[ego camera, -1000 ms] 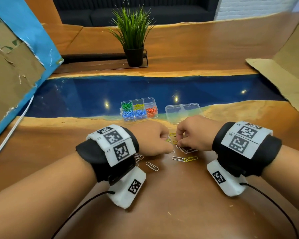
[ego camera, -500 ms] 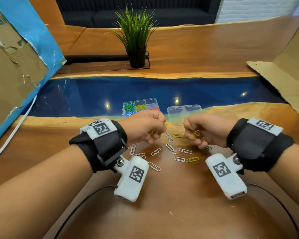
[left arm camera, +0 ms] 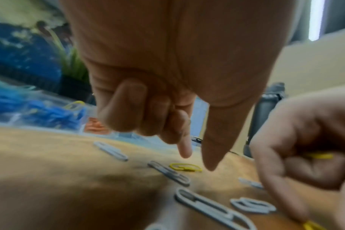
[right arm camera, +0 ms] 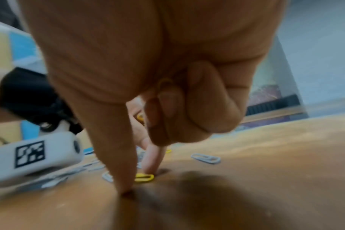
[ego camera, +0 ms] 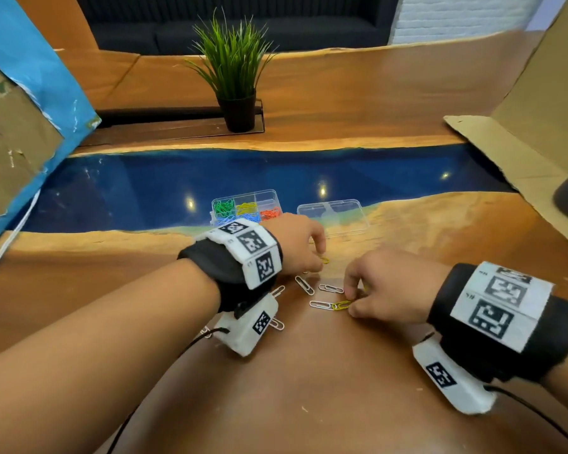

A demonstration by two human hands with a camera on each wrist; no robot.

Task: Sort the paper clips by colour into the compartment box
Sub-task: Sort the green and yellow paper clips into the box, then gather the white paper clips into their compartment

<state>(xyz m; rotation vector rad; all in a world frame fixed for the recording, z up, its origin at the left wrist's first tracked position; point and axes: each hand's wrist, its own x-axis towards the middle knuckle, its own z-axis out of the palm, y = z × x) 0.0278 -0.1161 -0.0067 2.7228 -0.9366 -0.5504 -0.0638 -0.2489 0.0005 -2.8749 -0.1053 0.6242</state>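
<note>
The clear compartment box holds green, yellow, orange and blue clips, sorted. Loose white paper clips and two yellow ones lie on the wood. My left hand points thumb and forefinger down, apart, just over a yellow clip. Its other fingers are curled, and what they hide I cannot tell. My right hand sets thumb and forefinger on the table either side of another yellow clip. It keeps yellow clips tucked under its curled fingers.
The box's clear lid lies just right of the box. A potted plant stands at the back. Cardboard sheets flank the table, one at the left and one at the right. Wrist-camera cables trail toward me.
Both hands had lifted with yellow clips pinched. Now they are down at the table again, the left further forward, the right nearer me at the white-and-yellow pair.
</note>
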